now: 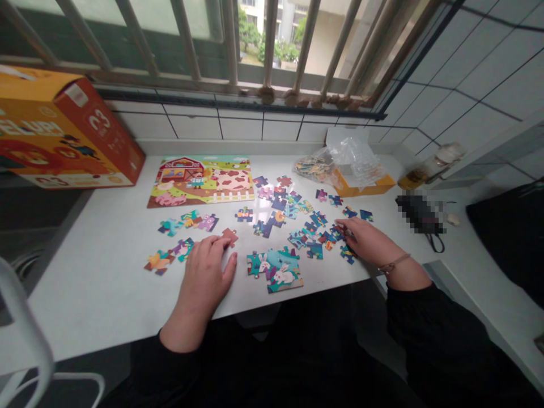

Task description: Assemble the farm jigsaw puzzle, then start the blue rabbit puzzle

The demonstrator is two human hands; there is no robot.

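Observation:
My left hand (209, 266) lies low on the white table with its thumb apart from the fingers; the fingertips touch a reddish-brown puzzle piece (230, 237). On the right, my right hand (361, 237) has its fingertips down on the dark blue puzzle pieces (327, 238), its fingers partly hidden. A joined block of puzzle pieces with white rabbits (280, 269) lies between my hands, near the front edge. Loose puzzle pieces (276, 204) spread across the middle, and several more lie left of my left hand, among them an orange one (158, 260).
A finished farm puzzle (204, 184) lies at the back left beside a large orange box (80, 133). At the back right are a bag of pieces (314, 165), a small yellow box (368, 186) with clear plastic, a bottle (429, 167) and a blurred-out dark object (420, 212).

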